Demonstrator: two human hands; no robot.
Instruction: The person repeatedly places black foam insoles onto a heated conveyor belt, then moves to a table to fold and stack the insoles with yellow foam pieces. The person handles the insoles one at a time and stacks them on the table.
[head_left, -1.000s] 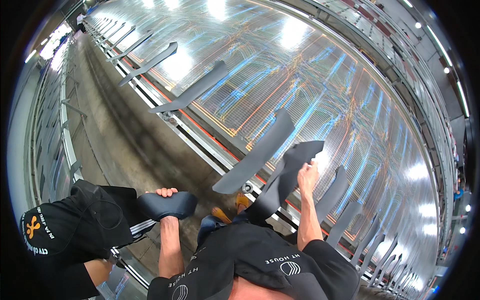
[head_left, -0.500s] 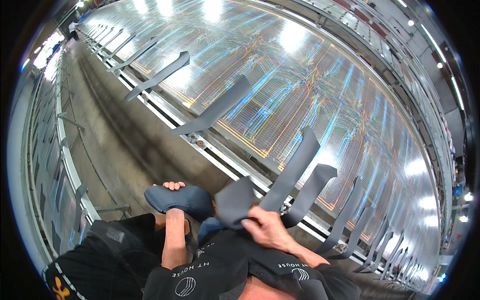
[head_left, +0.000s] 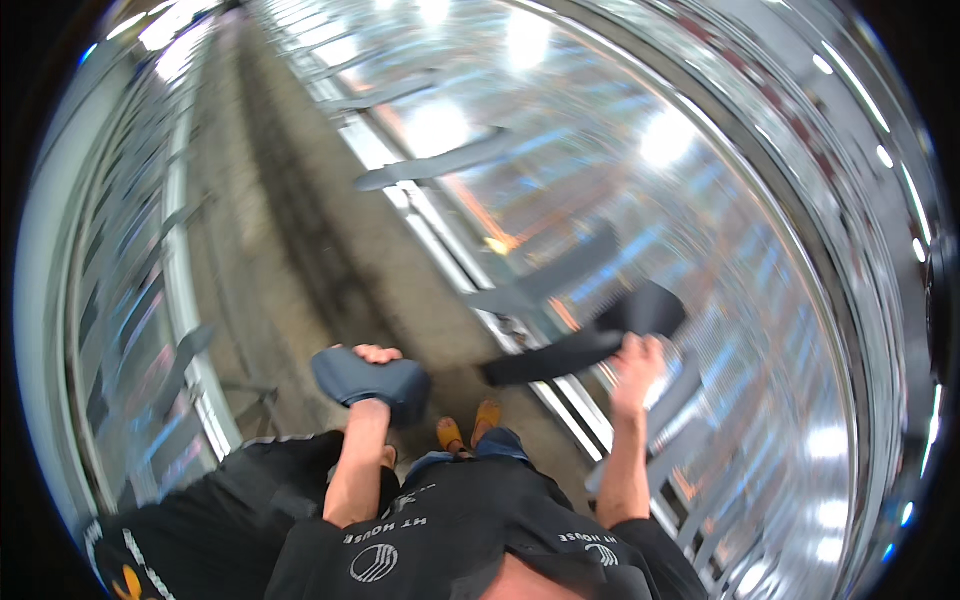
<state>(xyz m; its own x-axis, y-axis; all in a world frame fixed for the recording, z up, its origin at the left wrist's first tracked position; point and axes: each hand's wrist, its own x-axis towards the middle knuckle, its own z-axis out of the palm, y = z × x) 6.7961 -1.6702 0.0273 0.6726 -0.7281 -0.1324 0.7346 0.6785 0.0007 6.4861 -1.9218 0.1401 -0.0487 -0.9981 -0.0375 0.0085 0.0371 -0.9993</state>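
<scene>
My left hand [head_left: 377, 355] is wrapped around a smooth, slate-grey folded bundle [head_left: 392, 384], held low over the floor. Its exact kind is not clear. In my right hand [head_left: 637, 368] is a long, dark grey flexible strip [head_left: 565, 354] with a broad, bent end, raised over the edge of the long table [head_left: 690, 215]. Motion smears it. Just beyond, a similar grey strip [head_left: 560, 275] lies across the table's metal edge rail [head_left: 440, 250], and another strip [head_left: 445, 160] rests farther along.
More grey strips line the rail in a row. A concrete aisle [head_left: 290, 230] runs between this table and a second rail [head_left: 180, 290] on the left. Close at my left is another person in black [head_left: 220, 515]. My yellow shoes [head_left: 486, 420] show below.
My right hand has risen away to the right, carrying the dark strip out over the table edge. My left hand still holds the bundle. The whole view has turned and blurred.
</scene>
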